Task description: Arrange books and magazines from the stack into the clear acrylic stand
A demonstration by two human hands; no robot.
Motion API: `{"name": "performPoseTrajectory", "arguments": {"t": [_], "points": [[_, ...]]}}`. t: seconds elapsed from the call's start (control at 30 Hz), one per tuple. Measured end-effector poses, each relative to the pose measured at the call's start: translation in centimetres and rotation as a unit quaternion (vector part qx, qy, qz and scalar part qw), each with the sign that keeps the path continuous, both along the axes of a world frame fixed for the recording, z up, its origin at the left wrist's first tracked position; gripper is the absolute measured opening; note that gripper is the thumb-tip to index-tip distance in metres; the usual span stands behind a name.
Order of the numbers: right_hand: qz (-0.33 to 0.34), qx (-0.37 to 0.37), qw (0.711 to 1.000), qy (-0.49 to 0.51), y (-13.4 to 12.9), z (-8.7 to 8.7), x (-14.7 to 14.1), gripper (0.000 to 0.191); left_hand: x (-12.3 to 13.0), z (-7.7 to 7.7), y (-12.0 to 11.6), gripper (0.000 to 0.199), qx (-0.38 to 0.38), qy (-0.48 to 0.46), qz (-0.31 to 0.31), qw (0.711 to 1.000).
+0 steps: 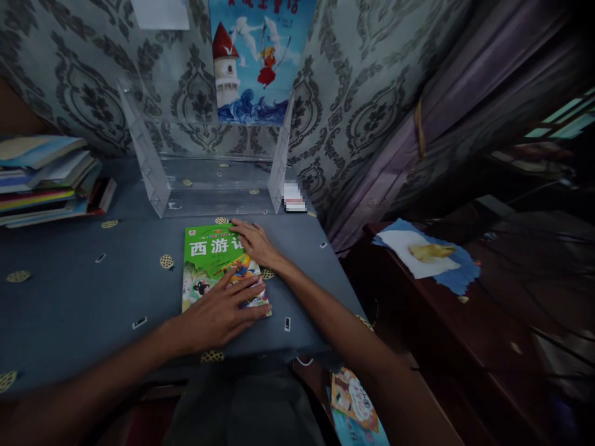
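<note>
A green picture book with white characters on its cover lies flat on the grey patterned tablecloth. Across its lower part rests my left hand, fingers spread over the cover and pointing right. My right hand lies on the upper right corner of the book, its fingers stretched out toward the left. Both hands touch the book without gripping it. Just behind the book stands a clear acrylic rack with no books in it.
Stacked books sit at the table's left. A small white card is beside the rack. To the right, a dark red table bears a blue cloth. More books lie low, near my right forearm.
</note>
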State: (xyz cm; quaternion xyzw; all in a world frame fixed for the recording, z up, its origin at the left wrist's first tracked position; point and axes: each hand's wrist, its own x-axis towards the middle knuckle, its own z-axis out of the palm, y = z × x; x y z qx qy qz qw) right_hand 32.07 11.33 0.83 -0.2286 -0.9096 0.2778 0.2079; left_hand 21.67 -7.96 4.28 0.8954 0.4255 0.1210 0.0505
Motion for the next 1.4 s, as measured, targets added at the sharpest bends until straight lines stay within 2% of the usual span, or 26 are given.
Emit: {"name": "performPoseTrajectory", "arguments": {"t": [0.17, 0.43, 0.53, 0.67, 0.77, 0.83, 0.9, 0.97, 1.07, 1.13, 1.23, 1.4], "points": [[-0.003, 0.007, 1.0, -0.002, -0.2, -0.1, -0.1, 0.041, 0.0, -0.6, -0.2, 0.04, 0.028, 0.007, 0.004, 1.0], [-0.008, 0.035, 0.999, -0.028, -0.4, 0.1, -0.1, 0.041, 0.1, -1.0, -0.6, 0.043, 0.032, 0.033, 0.014, 0.999], [-0.026, 0.054, 0.997, -0.044, -0.9, 0.7, -0.1, 0.04, -0.4, -0.5, -0.8, 0.043, 0.026, 0.044, 0.002, 0.999], [-0.088, 0.09, 0.989, -0.079, -2.1, 1.8, 0.6, 0.038, -2.2, 1.0, -1.3, 0.045, -0.01, 0.016, -0.021, 1.0], [-0.128, 0.116, 0.979, -0.109, -3.1, 2.6, 1.4, 0.035, -3.8, 1.6, -1.6, 0.043, -0.047, -0.036, -0.003, 0.998], [-0.141, 0.142, 0.972, -0.125, -3.7, 3.1, 1.4, 0.031, -4.6, 1.4, -1.5, 0.039, -0.056, -0.069, 0.031, 0.996], [-0.123, 0.169, 0.97, -0.121, -4.0, 3.4, 0.6, 0.028, -5.0, 0.8, -1.4, 0.034, -0.039, -0.092, 0.074, 0.992], [-0.061, 0.181, 0.977, -0.099, -4.0, 3.4, -1.1, 0.027, -5.1, 0.1, -1.2, 0.032, -0.01, -0.097, 0.099, 0.99], [0.072, 0.163, 0.981, -0.081, -3.5, 3.0, -4.1, 0.033, -4.9, -0.6, -1.2, 0.034, 0.015, -0.077, 0.1, 0.992], [0.106, 0.147, 0.98, -0.088, -3.0, 2.7, -5.6, 0.034, -4.8, -0.6, -1.2, 0.035, 0.019, -0.064, 0.097, 0.993], [0.097, 0.121, 0.983, -0.095, -2.3, 2.3, -6.5, 0.038, -4.9, -0.5, -1.2, 0.035, 0.024, -0.057, 0.089, 0.994], [0.056, 0.081, 0.992, -0.083, -1.7, 2.2, -6.4, 0.047, -4.9, -0.6, -1.2, 0.035, 0.022, -0.061, 0.086, 0.994]]}}
